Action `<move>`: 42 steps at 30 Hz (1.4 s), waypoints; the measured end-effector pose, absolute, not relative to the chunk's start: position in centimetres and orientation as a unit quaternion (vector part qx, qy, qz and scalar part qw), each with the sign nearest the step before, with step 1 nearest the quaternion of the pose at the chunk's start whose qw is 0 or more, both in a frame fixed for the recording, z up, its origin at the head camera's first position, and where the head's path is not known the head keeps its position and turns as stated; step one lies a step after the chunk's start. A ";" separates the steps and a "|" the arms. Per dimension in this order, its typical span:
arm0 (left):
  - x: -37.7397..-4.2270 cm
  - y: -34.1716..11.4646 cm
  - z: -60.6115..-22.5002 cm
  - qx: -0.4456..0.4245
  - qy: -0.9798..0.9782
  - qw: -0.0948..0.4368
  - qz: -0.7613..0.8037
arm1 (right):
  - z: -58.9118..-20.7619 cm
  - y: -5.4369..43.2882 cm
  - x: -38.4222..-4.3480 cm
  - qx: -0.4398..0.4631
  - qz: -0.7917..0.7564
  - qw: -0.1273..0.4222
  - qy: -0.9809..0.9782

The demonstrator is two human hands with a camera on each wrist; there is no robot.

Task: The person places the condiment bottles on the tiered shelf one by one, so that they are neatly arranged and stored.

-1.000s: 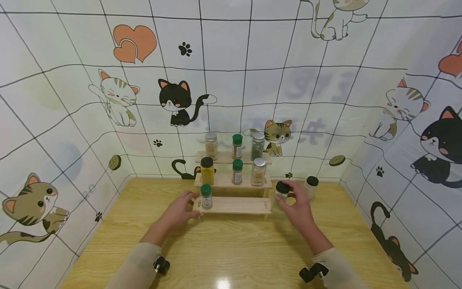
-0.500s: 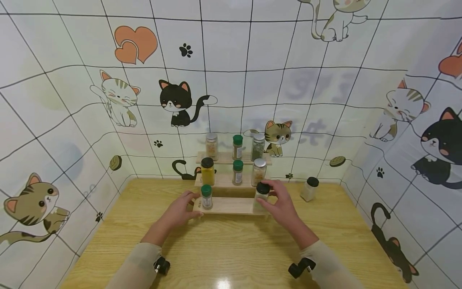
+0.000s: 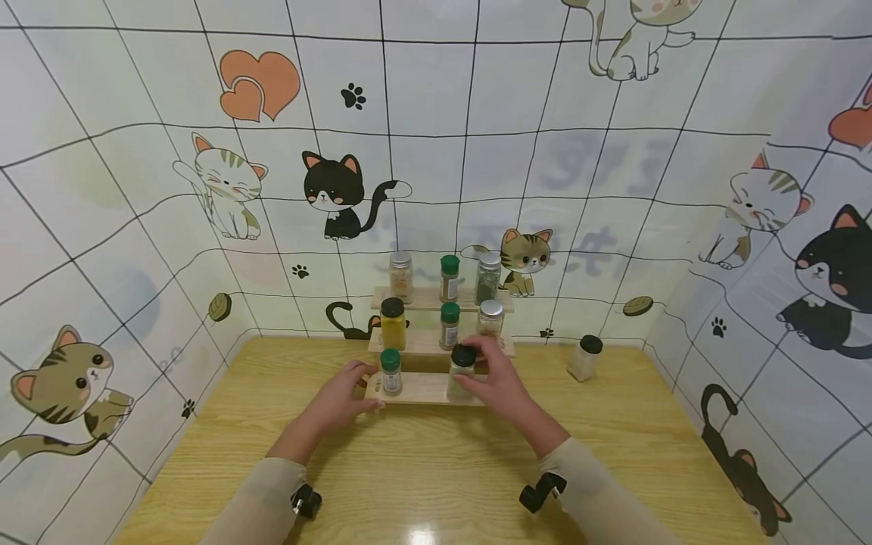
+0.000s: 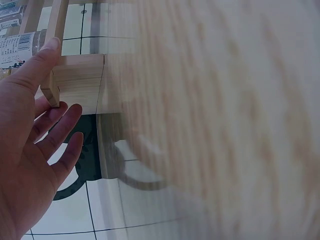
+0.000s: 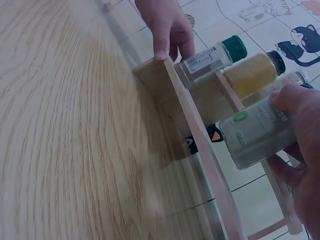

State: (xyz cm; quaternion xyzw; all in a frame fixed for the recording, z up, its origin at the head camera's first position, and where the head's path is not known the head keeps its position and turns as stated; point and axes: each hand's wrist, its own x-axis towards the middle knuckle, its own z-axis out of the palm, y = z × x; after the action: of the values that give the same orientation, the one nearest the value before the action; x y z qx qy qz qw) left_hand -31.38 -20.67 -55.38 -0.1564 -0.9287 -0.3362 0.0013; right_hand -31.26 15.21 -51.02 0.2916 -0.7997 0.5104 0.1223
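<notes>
A three-tier wooden spice rack [image 3: 425, 388] stands at the back of the table. My left hand [image 3: 338, 396] grips the left end of its lowest shelf; in the left wrist view the thumb lies on the shelf [image 4: 56, 22] with a finger beneath. Between thumb and fingers, my right hand [image 3: 502, 384] holds a clear jar with a black cap [image 3: 462, 372] at the middle of the lowest shelf. In the right wrist view that glass jar [image 5: 257, 132] appears tilted by the camera; whether its base touches the shelf I cannot tell. A small green-capped jar [image 3: 391, 376] stands at that shelf's left end.
On the middle tier are a yellow jar [image 3: 393, 327], a green-capped jar [image 3: 450, 329] and a silver-capped jar [image 3: 490, 316]. Three more jars stand on the top tier. Another black-capped jar [image 3: 585, 359] sits on the table [image 3: 436, 469] at right.
My right hand has carried the black-capped jar leftward, from beside the rack's right end to the middle of the lowest shelf. The left hand has kept its place on the rack.
</notes>
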 end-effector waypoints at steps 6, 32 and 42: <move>-31.3 -20.6 -55.3 -0.157 -0.928 0.000 -0.336 | -51.2 14.0 -31.4 0.301 0.513 0.108 -0.797; -31.5 -20.6 -55.1 -0.161 -0.928 0.006 -0.335 | -52.1 12.6 -31.4 0.290 0.472 0.131 -0.822; -31.3 -20.6 -55.2 -0.158 -0.930 0.003 -0.333 | -52.3 12.7 -30.8 0.289 0.478 0.160 -0.814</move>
State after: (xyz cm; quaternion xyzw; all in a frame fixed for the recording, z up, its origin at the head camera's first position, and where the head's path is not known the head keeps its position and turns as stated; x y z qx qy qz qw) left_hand -31.31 -20.64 -55.22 -0.1583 -0.9297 -0.3325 0.0034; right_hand -30.84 12.74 -52.35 0.2893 -0.8136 0.4782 0.1605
